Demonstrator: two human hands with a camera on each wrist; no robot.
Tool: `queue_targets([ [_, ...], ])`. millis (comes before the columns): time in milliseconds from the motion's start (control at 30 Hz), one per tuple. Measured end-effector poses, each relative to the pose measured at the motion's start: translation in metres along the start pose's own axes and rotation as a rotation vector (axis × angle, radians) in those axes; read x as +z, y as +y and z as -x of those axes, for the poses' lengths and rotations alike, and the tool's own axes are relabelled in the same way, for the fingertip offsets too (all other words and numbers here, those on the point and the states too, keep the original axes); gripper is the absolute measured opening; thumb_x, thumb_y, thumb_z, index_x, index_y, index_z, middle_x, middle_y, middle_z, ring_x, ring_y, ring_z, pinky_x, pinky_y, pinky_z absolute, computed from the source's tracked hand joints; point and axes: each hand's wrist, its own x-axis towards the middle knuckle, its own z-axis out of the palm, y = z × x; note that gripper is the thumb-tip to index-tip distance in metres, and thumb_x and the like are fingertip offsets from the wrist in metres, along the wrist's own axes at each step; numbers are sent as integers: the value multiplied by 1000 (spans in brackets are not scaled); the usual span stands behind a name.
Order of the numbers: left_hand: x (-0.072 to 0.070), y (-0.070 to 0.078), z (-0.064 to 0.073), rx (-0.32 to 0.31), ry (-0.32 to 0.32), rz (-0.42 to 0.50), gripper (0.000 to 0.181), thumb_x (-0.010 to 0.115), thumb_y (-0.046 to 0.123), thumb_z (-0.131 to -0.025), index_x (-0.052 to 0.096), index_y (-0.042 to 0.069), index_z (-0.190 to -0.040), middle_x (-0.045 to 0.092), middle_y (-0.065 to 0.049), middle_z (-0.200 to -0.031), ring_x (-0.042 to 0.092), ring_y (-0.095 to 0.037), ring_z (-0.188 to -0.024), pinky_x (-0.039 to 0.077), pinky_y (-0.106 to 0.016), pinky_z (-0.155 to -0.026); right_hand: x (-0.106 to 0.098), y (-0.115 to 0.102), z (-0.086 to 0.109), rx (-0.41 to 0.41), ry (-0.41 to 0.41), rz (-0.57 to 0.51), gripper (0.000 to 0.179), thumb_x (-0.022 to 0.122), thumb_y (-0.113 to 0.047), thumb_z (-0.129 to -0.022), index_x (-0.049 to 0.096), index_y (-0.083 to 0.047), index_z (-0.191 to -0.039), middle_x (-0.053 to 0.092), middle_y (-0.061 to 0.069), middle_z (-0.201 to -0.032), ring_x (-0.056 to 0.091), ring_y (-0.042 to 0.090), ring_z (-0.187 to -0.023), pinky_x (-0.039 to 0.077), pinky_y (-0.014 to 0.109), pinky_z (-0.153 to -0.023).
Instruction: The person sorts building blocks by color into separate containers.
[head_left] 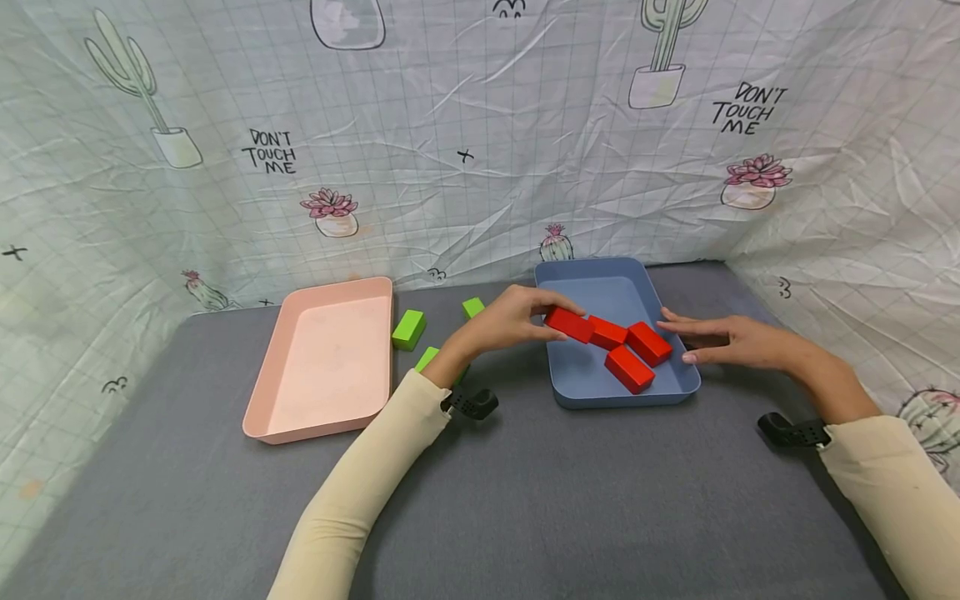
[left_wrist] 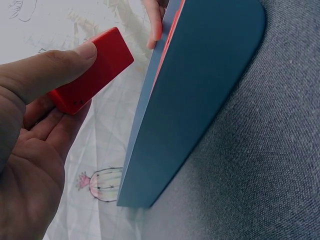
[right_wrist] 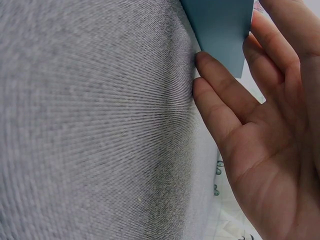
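Note:
My left hand pinches a red block between thumb and fingers, over the left side of the blue tray. In the left wrist view the block is held up, apart from the tray wall. Inside the tray lie three more red blocks, one of them the front block, another the right block. At the tray's right side is my right hand, its fingers extended and holding nothing. The right wrist view shows those fingers close beside the tray's outer wall.
A pink tray stands on the grey table at the left. Several green blocks lie between the two trays, among them the block beside the pink rim; my left forearm partly covers others. A printed cloth hangs behind.

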Motion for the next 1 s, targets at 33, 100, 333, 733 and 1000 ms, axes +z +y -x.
queue_targets([
  [33, 0, 0, 0, 0, -1, -8, 37, 79, 6, -89, 72, 7, -126, 72, -5, -119, 64, -10, -97, 57, -36, -91, 0, 0, 0, -1, 0, 1, 65, 72, -30, -95, 47, -21, -154, 26, 14, -166, 25, 48, -148, 25, 74, -109],
  [100, 0, 1, -1, 3, -5, -15, 37, 79, 7, -89, 72, 7, -126, 72, -5, -118, 64, -10, -97, 57, -32, -90, -1, 0, 0, -1, 0, 1, 65, 72, -31, -95, 47, -21, -154, 26, 13, -166, 25, 48, -148, 25, 74, -109],
  [333, 0, 2, -3, 8, -17, -18, 38, 80, 8, -89, 72, 7, -126, 72, -4, -114, 64, -10, -93, 57, -32, -90, -1, 1, -1, -15, -4, -29, 64, 73, -28, -95, 48, -18, -154, 25, 14, -166, 24, 49, -149, 25, 75, -109],
  [733, 1, 8, -11, -27, -65, -29, 37, 80, 9, -89, 72, 10, -125, 72, -1, -112, 63, -10, -93, 54, -20, -87, -2, 2, -1, -25, -9, -40, 64, 72, -28, -95, 48, -17, -154, 25, 15, -166, 23, 49, -149, 24, 75, -109],
  [1000, 2, 11, -18, -37, -127, 58, 36, 79, 4, -88, 71, 5, -123, 70, -6, -117, 65, -12, -99, 52, -21, -97, -1, 4, -3, -25, -11, -42, 64, 73, -29, -95, 48, -17, -154, 24, 15, -166, 21, 49, -149, 22, 74, -111],
])
